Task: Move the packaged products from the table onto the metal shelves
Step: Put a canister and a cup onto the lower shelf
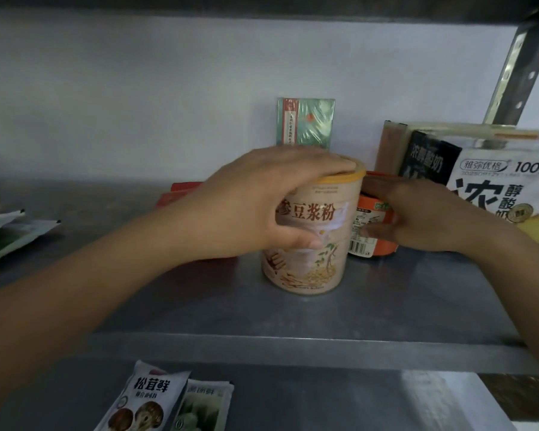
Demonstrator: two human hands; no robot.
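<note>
Steel lower shelf [324, 396] along the bottom of the frame, carrying two flat sachets: a mushroom seasoning sachet [143, 399] at lower left of centre, and a green-printed sachet [204, 405] just beside it on the right, partly tucked under its edge.

Above that, the front lip of the middle metal shelf [293, 346], running across the whole width.

Reaching in from the lower left, the left hand [255, 206], wrapped over a soy milk powder tin [311, 253]: fingers across the yellow lid, thumb pressed on the label, a firm grip. Tin upright at the centre, its base resting on the middle shelf.

Coming in from the right edge, the right hand [423, 222], fingertips against an orange jar [371, 228] standing just beside the tin on its right. Blurred here; cannot tell whether holding or merely touching.

At the left edge, two pale sachets [10, 231] lying flat. Behind the left wrist, a red packet [181, 194], mostly hidden.

On the right, a white yoghurt carton [495, 194], with a black box [427, 160] and a brown box [392, 144] upright behind it.

Farthest back, upper centre, a green box [305, 122] wrapped in film, upright against the white wall [137, 88]. Upper right, a perforated metal upright [520, 73].
</note>
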